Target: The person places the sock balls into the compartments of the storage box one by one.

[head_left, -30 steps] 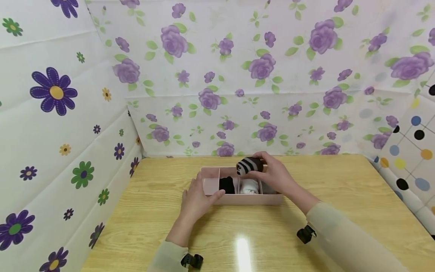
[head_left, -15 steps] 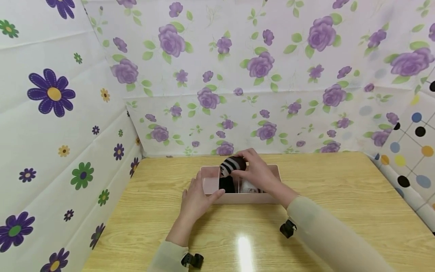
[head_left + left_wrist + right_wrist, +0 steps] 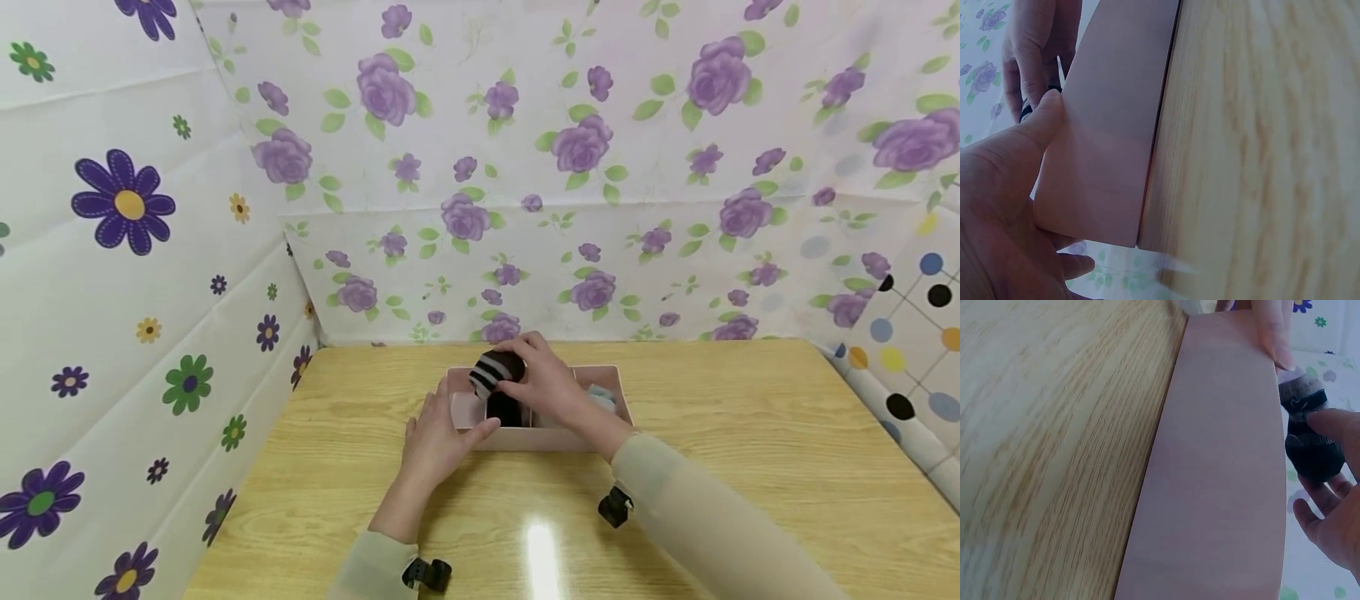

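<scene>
A long pink divided storage box (image 3: 525, 440) stands on the table near the back wall. My left hand (image 3: 438, 437) grips its left end, thumb over the front rim and fingers at the end wall. My right hand (image 3: 551, 385) pinches a rolled sock (image 3: 491, 373), dark with grey stripes, between thumb and fingers. In the right wrist view the sock (image 3: 1315, 453) shows beyond the box's front wall, above the rim. In the head view it overlaps the left compartments. A black rolled sock (image 3: 504, 410) lies in the second compartment from the left.
Something pale blue (image 3: 602, 397) lies in the rightmost compartment. My right hand and wrist cover part of the box's middle. The wooden table (image 3: 720, 433) meets a flowered cloth wall (image 3: 450, 275) behind the box, with another patterned cloth (image 3: 172, 292) on the left.
My right hand has carried the striped sock leftward, from over the box's right half to its left compartments. My left hand has stayed on the box's left end.
</scene>
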`<state>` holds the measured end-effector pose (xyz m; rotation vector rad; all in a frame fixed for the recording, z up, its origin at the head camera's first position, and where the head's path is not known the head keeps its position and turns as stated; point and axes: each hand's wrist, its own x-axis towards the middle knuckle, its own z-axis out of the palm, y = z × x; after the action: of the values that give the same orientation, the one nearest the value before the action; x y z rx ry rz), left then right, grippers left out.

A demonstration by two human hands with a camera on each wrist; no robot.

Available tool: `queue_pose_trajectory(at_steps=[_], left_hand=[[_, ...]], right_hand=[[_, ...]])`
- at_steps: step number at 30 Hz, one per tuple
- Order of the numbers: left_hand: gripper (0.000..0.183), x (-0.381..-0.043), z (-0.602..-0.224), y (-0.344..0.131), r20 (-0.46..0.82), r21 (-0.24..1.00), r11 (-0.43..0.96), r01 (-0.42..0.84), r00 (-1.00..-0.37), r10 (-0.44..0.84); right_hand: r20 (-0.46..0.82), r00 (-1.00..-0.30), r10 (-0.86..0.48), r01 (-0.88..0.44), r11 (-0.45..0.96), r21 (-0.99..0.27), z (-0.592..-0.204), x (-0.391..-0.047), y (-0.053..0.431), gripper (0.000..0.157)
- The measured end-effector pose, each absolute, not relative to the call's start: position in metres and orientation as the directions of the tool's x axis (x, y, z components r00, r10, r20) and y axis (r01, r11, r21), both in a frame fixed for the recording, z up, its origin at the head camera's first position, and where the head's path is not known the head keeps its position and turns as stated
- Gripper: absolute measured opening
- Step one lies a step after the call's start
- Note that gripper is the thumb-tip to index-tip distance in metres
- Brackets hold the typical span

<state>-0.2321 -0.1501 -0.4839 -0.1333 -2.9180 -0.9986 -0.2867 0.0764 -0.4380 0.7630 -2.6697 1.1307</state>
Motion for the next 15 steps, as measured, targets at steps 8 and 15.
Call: queue_pose_trajectory(at_steps=[8,15], left_hand=[[0.124,-0.2328,-0.4822,-0.1517,0.082,0.612,0.784,0.104,-0.994,0.068],[0.127,-0.232,-0.4828,-0.1524,0.081,0.612,0.783,0.113,-0.993,0.08]], right_hand=[[0.324,-0.829,-0.455,-0.547,0.54,-0.64,-0.4399,-0.2897,0.0672,0.059],[0.334,-0.812,-0.478,-0.565,0.502,-0.655,-0.444,-0.2901,0.065,0.059]])
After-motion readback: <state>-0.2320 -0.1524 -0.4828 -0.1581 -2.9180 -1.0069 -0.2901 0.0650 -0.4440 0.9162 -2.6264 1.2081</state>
